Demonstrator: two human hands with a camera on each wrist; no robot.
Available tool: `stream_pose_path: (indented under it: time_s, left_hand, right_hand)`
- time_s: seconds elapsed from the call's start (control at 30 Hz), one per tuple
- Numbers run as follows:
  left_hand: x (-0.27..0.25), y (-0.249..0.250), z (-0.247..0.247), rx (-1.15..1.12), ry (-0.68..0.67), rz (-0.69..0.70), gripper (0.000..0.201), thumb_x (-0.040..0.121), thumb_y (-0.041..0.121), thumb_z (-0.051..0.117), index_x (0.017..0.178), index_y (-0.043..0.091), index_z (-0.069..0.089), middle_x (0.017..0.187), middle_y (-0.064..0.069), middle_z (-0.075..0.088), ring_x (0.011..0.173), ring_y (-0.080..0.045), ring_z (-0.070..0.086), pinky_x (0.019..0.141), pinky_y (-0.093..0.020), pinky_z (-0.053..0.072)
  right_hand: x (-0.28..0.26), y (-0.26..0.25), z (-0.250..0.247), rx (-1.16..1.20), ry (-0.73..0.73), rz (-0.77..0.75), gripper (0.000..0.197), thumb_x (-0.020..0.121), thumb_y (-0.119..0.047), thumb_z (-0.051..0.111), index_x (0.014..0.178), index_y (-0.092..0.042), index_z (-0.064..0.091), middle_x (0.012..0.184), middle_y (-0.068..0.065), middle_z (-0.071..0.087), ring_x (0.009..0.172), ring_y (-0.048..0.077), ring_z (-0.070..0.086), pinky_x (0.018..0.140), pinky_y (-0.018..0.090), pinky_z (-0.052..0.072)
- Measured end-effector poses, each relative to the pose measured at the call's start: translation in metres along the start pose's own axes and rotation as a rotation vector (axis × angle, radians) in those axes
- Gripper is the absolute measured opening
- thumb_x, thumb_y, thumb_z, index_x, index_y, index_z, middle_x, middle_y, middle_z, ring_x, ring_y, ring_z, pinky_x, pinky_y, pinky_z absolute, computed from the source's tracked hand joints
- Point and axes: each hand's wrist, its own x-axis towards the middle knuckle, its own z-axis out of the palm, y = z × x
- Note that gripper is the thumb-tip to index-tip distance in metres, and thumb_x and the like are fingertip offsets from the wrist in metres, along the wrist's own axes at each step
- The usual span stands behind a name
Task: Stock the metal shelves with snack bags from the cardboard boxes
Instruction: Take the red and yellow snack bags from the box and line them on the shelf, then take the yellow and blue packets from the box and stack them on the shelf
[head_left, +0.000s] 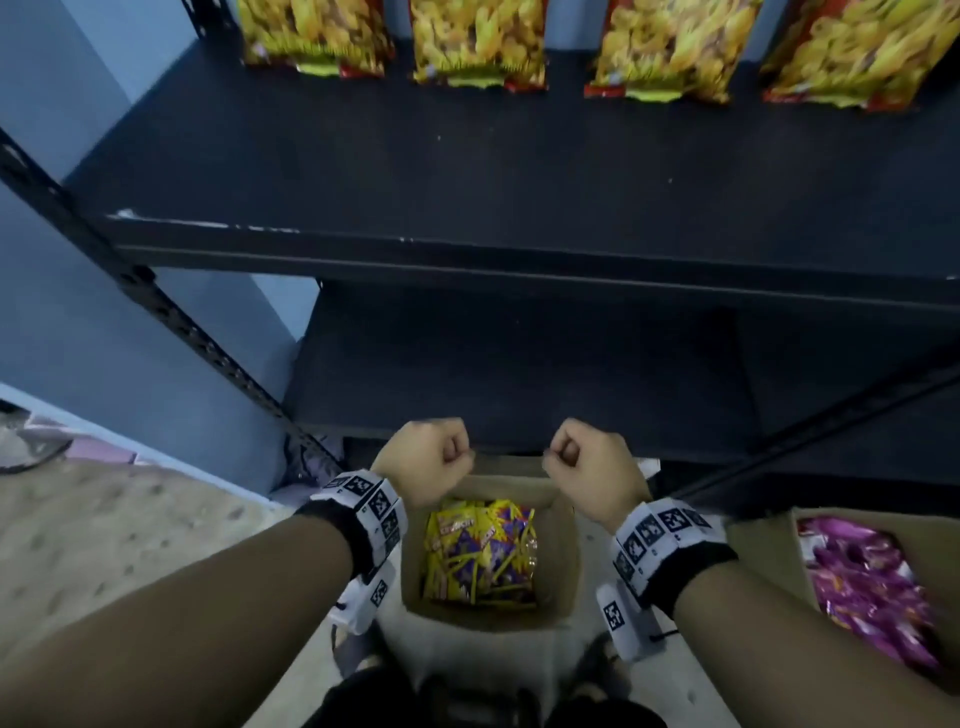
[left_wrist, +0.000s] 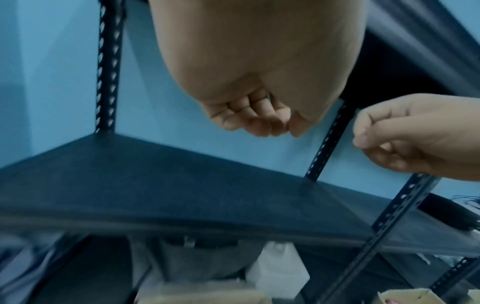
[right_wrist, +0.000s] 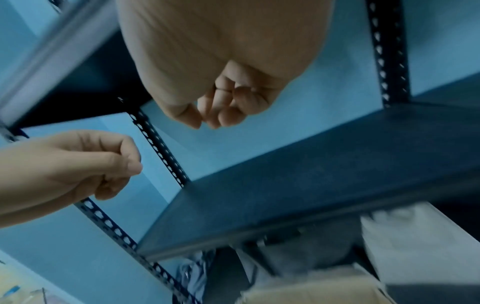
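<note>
An open cardboard box (head_left: 565, 566) on the floor holds yellow and purple snack bags (head_left: 480, 553). Both hands hover just above its far edge, in front of the bare lower shelf (head_left: 519, 374). My left hand (head_left: 434, 457) is curled into a fist with nothing in it, as the left wrist view shows (left_wrist: 255, 117). My right hand (head_left: 584, 462) is curled the same way and holds nothing (right_wrist: 221, 107). A short gap separates the fists. A second box (head_left: 763, 540) at the right holds purple snack bags (head_left: 872, 587).
The upper dark shelf (head_left: 519, 171) carries several yellow snack bags (head_left: 478, 41) along its back, with its front part bare. Perforated metal uprights (head_left: 171, 312) frame the rack on the left and right. A blue wall stands behind, and speckled floor lies at the left.
</note>
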Motion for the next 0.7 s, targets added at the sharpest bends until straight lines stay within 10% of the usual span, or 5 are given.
stream_pose_path:
  time_s: [0.37, 0.7]
  left_hand:
    - [0.012, -0.124, 0.160, -0.005, -0.248, -0.373, 0.018, 0.084, 0.036, 0.073, 0.079, 0.035, 0.056, 0.079, 0.009, 0.066, 0.082, -0.015, 0.064, 0.085, -0.036, 0.055]
    - [0.092, -0.267, 0.331, 0.089, -0.383, -0.453, 0.052, 0.090, 0.046, 0.073, 0.132, 0.017, 0.065, 0.131, -0.001, 0.068, 0.117, -0.019, 0.064, 0.101, -0.035, 0.053]
  right_hand:
    - [0.010, 0.138, 0.157, -0.131, -0.395, 0.367, 0.015, 0.089, -0.038, 0.075, 0.091, -0.027, 0.065, 0.103, -0.010, 0.063, 0.094, 0.011, 0.061, 0.078, 0.028, 0.049]
    - [0.095, 0.295, 0.318, -0.078, -0.559, 0.493, 0.034, 0.088, -0.048, 0.076, 0.095, -0.014, 0.073, 0.092, 0.002, 0.069, 0.089, 0.019, 0.066, 0.079, 0.033, 0.056]
